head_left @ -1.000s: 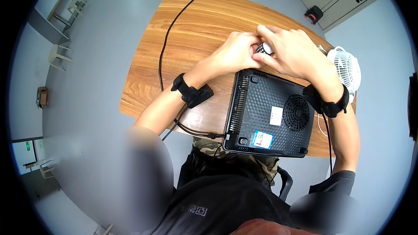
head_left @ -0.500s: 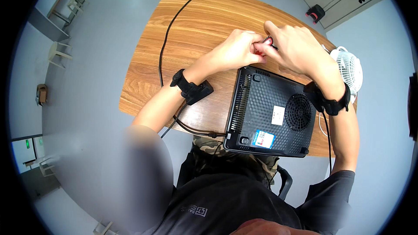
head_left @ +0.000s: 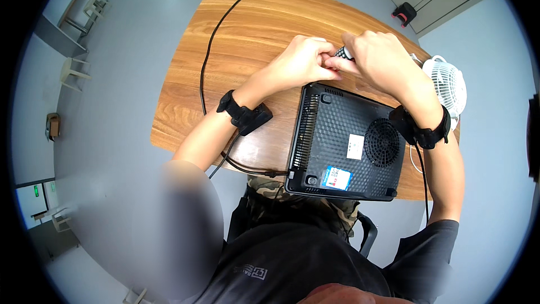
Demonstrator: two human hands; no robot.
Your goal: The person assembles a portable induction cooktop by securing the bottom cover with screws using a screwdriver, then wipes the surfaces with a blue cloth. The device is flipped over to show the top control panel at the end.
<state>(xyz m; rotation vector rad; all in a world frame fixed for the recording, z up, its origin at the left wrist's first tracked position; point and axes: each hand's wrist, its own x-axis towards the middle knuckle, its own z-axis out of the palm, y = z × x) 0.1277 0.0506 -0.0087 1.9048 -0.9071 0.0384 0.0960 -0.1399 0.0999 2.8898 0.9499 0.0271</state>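
Right hand (head_left: 382, 59) curled around small checked object (head_left: 341, 53); left hand (head_left: 304, 65) narrowed at its left end, contact unclear. Red showed earlier, checks now: probably turned. Upturned black appliance (head_left: 343, 118) below hands.

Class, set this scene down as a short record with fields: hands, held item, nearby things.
Held item: small, black-and-white checkered, mostly hidden
Left hand: fingers at the item, grip unclear
Right hand: fingers curled around the item
Black device: on the table, round grille facing up
White fan: toward the table's right edge
Black cable: left of both hands
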